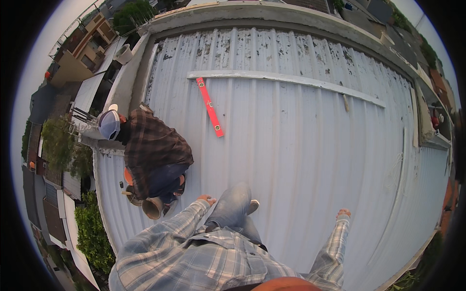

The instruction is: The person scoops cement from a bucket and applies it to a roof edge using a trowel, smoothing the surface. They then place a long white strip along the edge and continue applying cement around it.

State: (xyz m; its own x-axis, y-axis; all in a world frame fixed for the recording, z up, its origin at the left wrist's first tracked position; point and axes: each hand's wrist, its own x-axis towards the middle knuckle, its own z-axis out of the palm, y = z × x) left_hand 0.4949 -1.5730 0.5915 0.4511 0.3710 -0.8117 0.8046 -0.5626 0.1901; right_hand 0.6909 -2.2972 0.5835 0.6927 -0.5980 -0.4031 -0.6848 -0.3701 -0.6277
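Note:
My left hand (208,199) hangs beside my bent knee, its fingers loosely apart and no object visible in it. Out to the right, my right hand (343,212) is held away from my body above the roof; it looks empty, its fingers small and foreshortened. Ahead of me a red spirit level (210,107) lies on the corrugated metal roof (291,160). Its far end meets a long pale straight bar (286,78) lying across the ribs. Neither hand touches these things.
At left a co-worker (158,148) in a dark plaid shirt and cap crouches by the roof edge, next to a bucket (152,207). A short stick-like piece (346,103) lies by the bar. A parapet wall (218,18) bounds the far side; a white bucket (123,54) stands on the left wall.

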